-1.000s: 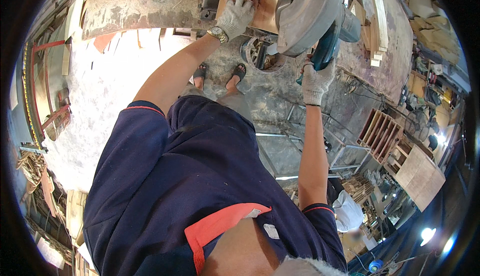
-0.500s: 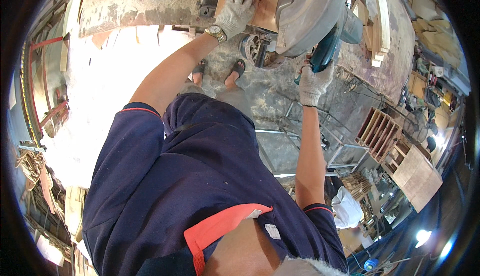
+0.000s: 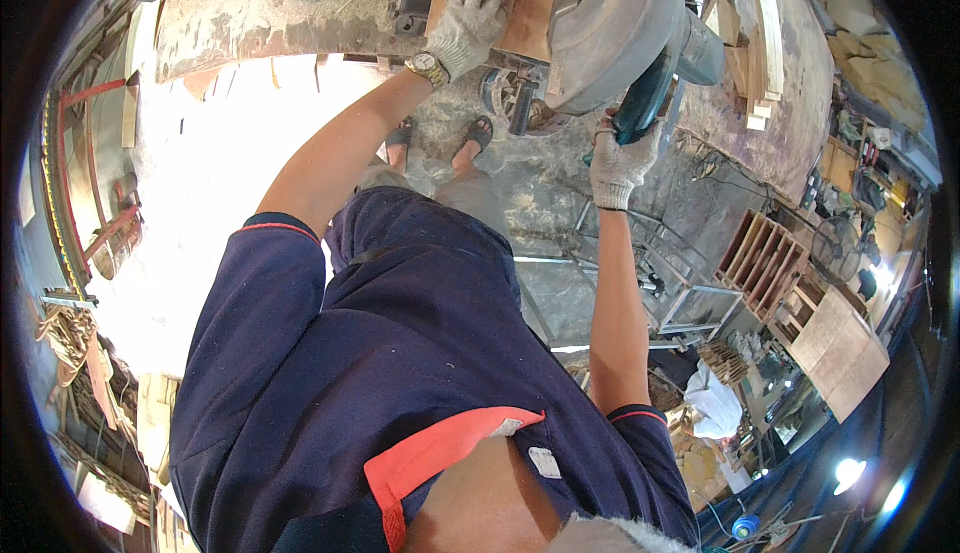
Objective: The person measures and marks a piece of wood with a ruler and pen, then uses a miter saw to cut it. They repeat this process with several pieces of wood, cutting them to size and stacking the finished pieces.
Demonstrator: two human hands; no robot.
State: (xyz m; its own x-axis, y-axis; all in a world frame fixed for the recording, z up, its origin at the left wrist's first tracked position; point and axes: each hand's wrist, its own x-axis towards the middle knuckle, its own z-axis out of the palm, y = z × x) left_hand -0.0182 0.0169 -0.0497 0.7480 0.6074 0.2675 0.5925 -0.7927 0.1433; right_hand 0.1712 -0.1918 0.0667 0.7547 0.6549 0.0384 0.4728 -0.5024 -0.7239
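My left hand [image 3: 466, 35], in a pale knit work glove, lies flat with its fingers spread on a reddish-brown wooden board [image 3: 528, 25]. The board rests on the base of a miter saw, beside the large grey blade guard [image 3: 605, 38]. A dark teal saw handle [image 3: 645, 101] is gripped by my gloved right hand [image 3: 624, 167], with the fingers wrapped round it. The guard hides the blade, so how close it is to the wood cannot be seen.
Light wood strips [image 3: 768, 48] lie on the worn bench [image 3: 705, 123] right of the saw. A metal frame [image 3: 690, 298] and a slatted wooden rack [image 3: 762, 263] stand on the right. Cables run along the floor by the bench. Another person in white is partly seen at lower right.
The saw handle and my right hand have shifted slightly to the left, and the saw head with them. My left hand stays on the board.
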